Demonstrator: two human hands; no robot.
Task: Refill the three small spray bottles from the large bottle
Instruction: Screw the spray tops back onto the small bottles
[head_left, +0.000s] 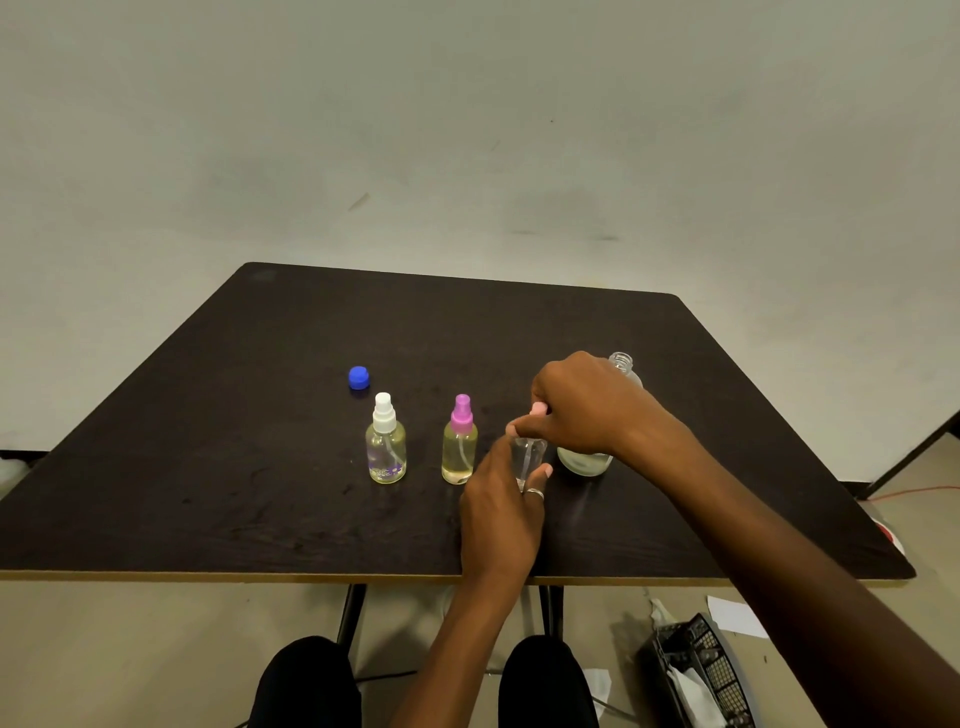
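Observation:
Three small spray bottles stand in a row on the dark table (208, 467). The white-topped bottle (385, 441) is on the left and the pink-topped bottle (460, 441) in the middle; both hold yellowish liquid. My left hand (501, 512) grips the body of the third small bottle (527, 457), which is clear. My right hand (576, 405) is closed over that bottle's spray top, of which only a pink bit shows. Behind my right hand stands the large bottle (621, 364), uncapped, with a little liquid at its base. Its blue cap (358, 378) lies farther left.
A black mesh basket (701, 670) with white paper sits on the floor at the lower right. My knees show under the table's front edge. A pale wall rises behind the table.

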